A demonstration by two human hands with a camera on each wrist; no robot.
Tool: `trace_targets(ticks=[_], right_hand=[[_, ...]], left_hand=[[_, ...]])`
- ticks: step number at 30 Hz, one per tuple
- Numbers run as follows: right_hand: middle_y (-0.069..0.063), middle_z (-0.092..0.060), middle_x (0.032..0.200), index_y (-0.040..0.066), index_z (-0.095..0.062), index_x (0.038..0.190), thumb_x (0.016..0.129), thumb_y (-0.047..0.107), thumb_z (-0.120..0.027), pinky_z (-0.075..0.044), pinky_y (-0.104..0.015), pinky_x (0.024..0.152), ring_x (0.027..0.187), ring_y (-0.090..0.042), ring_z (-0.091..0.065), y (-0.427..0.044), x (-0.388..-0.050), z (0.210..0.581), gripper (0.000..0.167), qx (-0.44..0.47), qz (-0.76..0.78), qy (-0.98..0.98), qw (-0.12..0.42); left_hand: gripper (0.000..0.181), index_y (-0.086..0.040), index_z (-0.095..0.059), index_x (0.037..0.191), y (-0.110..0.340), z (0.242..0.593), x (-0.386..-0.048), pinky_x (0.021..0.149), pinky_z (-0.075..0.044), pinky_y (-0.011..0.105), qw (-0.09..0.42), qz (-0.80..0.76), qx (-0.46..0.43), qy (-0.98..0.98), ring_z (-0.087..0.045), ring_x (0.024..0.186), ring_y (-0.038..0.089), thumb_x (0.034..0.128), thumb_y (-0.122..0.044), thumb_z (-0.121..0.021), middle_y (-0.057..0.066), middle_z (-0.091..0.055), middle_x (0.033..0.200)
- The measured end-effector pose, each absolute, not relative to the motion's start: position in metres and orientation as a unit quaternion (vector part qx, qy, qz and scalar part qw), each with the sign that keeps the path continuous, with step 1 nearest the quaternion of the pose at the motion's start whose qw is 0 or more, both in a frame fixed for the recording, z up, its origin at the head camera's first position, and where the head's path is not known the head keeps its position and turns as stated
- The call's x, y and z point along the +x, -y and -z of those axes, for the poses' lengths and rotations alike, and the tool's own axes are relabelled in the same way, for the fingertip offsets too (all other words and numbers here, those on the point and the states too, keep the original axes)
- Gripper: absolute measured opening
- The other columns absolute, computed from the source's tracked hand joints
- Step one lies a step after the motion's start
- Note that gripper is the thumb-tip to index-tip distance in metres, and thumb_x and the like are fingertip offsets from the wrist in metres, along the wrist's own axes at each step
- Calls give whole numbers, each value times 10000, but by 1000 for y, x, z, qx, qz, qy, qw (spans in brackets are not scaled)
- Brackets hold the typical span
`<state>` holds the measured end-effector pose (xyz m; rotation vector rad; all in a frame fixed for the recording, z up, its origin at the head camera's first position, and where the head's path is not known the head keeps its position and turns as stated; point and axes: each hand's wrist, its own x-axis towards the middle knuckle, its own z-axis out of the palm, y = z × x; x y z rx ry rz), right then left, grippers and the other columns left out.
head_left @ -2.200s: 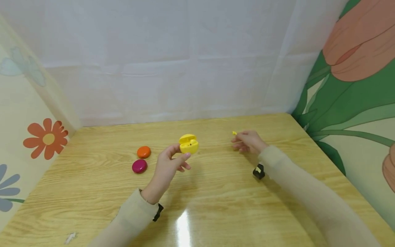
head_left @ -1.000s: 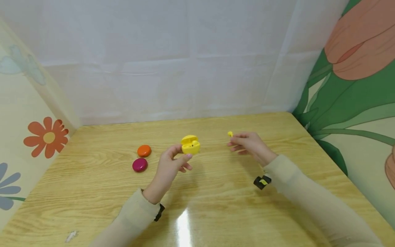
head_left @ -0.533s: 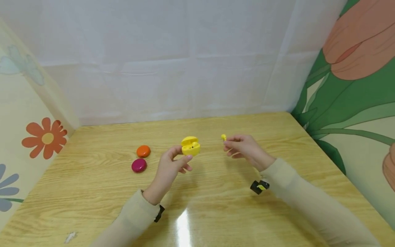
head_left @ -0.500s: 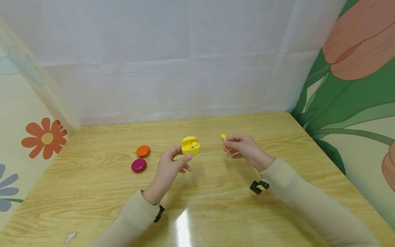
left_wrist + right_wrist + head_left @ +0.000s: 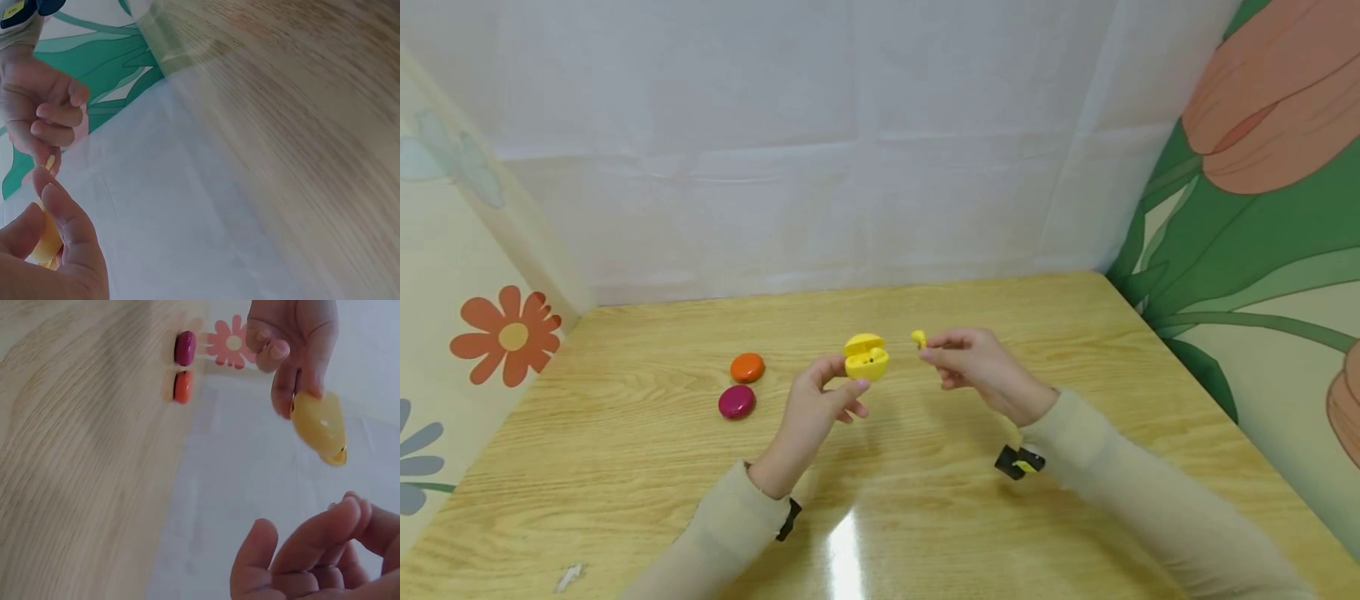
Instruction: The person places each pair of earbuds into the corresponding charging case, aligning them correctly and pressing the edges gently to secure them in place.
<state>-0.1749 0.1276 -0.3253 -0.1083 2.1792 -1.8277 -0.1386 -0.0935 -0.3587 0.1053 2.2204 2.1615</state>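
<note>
In my left hand [image 5: 811,406] I hold a yellow earbud case [image 5: 867,367] above the table, its lid raised and its inside facing me. Thumb and fingers pinch it at the sides, as the right wrist view also shows of the case [image 5: 320,424]. Just to its right, my right hand [image 5: 981,367] pinches a small yellow earbud [image 5: 918,337] between thumb and forefinger, a short gap from the case. In the left wrist view only a sliver of the earbud [image 5: 50,162] shows. Whether another earbud sits inside the case cannot be made out.
An orange round case [image 5: 748,367] and a magenta round case [image 5: 737,402] lie side by side on the wood-grain table [image 5: 925,517], left of my left hand. A white sheet [image 5: 850,167] hangs behind the table's far edge. Painted panels stand at both sides.
My right hand has moved left and slightly down with the earbud, closing the distance to the case. My left hand has shifted only slightly right with the case, whose lid stays raised.
</note>
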Motion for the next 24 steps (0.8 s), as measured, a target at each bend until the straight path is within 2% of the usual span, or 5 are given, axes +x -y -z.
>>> trace_targets(ticks=[9,14,20,22,24], right_hand=[[-1,-547,719,-107,-612,1124,942,106,-641,-482,-224,574,577,-83,-462,-110,-166,318,282,-71,627,-765,132],[0,-579,717,-87,-640,1121,934,112,-653,-395,-242,538,521,-99,-381,-100,-163,314,273,-82,621,-769,123],[-13,-674,801,-58,-677,1081,919,108,-676,-299,-226,493,492,-97,-320,-90,-161,313,233,-88,618,-773,114],[-35,-696,842,-60,-684,1063,916,101,-678,-297,-221,499,513,-97,-339,-87,-161,314,218,-96,615,-775,110],[-60,-710,902,-63,-688,1051,914,92,-679,-352,-218,540,573,-85,-443,-85,-160,314,207,-104,614,-776,104]], left_hand=[[295,70,-608,1176,91,360,-139,544,-497,229,29,-690,42,-722,-627,563,135,907,-36,-668,152,-603,1085],[314,67,-607,1193,89,359,-139,546,-498,226,32,-691,45,-721,-629,567,133,907,-44,-672,154,-599,1096],[321,72,-610,1190,86,358,-138,540,-500,221,28,-688,51,-723,-632,569,130,901,-46,-681,160,-604,1100],[321,69,-610,1190,86,357,-137,544,-501,225,28,-687,51,-724,-635,573,130,900,-50,-683,157,-604,1103],[325,61,-611,1193,85,357,-137,550,-502,227,30,-686,49,-725,-637,577,128,898,-53,-685,153,-605,1105]])
